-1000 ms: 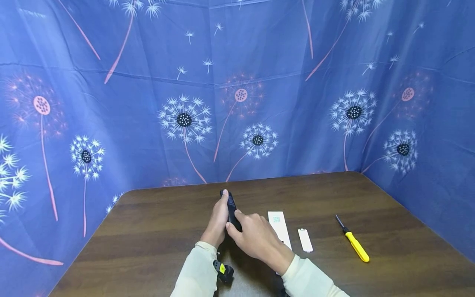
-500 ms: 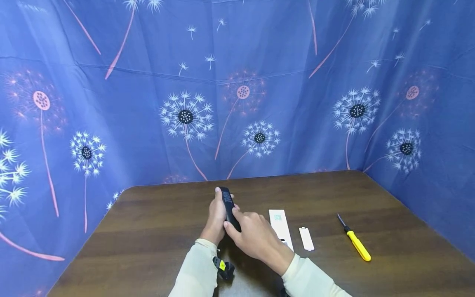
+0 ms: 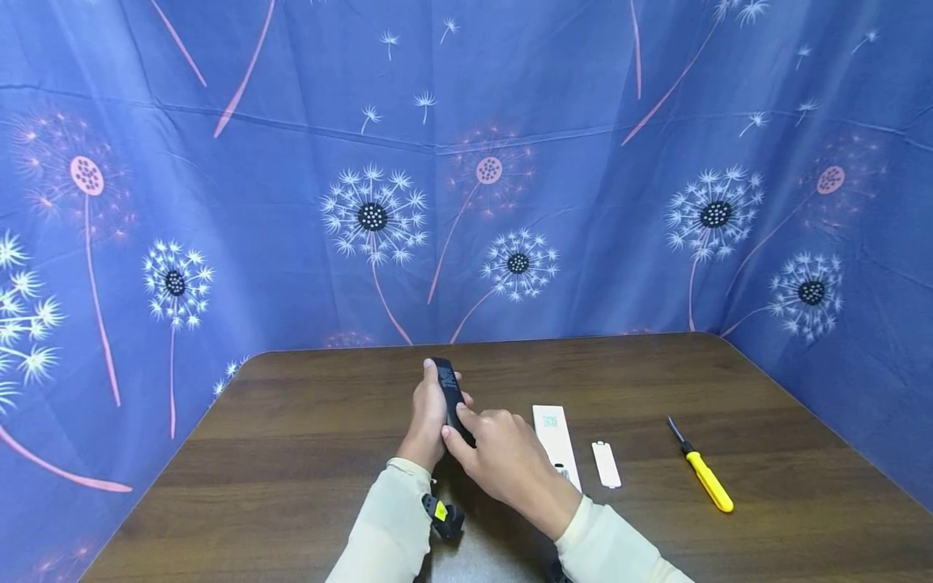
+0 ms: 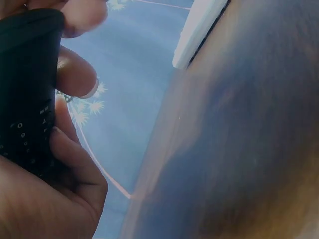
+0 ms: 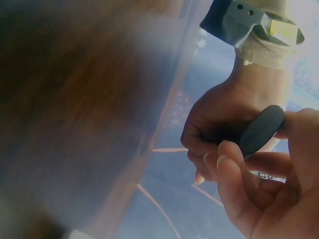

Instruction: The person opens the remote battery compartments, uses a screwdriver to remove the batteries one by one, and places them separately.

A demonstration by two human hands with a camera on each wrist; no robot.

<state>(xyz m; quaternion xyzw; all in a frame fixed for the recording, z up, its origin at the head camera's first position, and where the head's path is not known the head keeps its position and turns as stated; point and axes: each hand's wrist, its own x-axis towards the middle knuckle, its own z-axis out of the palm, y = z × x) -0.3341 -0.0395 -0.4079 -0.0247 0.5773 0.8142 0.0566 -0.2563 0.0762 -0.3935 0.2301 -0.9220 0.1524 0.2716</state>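
Observation:
A black remote control (image 3: 449,389) is held in both hands above the table, its far end raised and small pale print facing up. My left hand (image 3: 426,414) grips it from the left, thumb along its edge and fingers curled beneath. At the near end my right hand (image 3: 506,461) pinches it between thumb and fingers. In the left wrist view small pale markings show on the side of the remote control (image 4: 30,109) turned to that camera. The right wrist view shows its rounded dark end (image 5: 262,130) between the right hand's fingers and thumb.
Right of the hands lies a long white case (image 3: 555,441) with a green QR code, partly hidden by the right hand. Beside it are a small white cover (image 3: 607,465) and a yellow-handled screwdriver (image 3: 701,468). Behind the wooden table (image 3: 313,437) hangs a blue patterned cloth (image 3: 291,210).
The remote control has turned, so its printed face now shows more to the head camera. Both hands keep their hold on it. The head view has shifted slightly.

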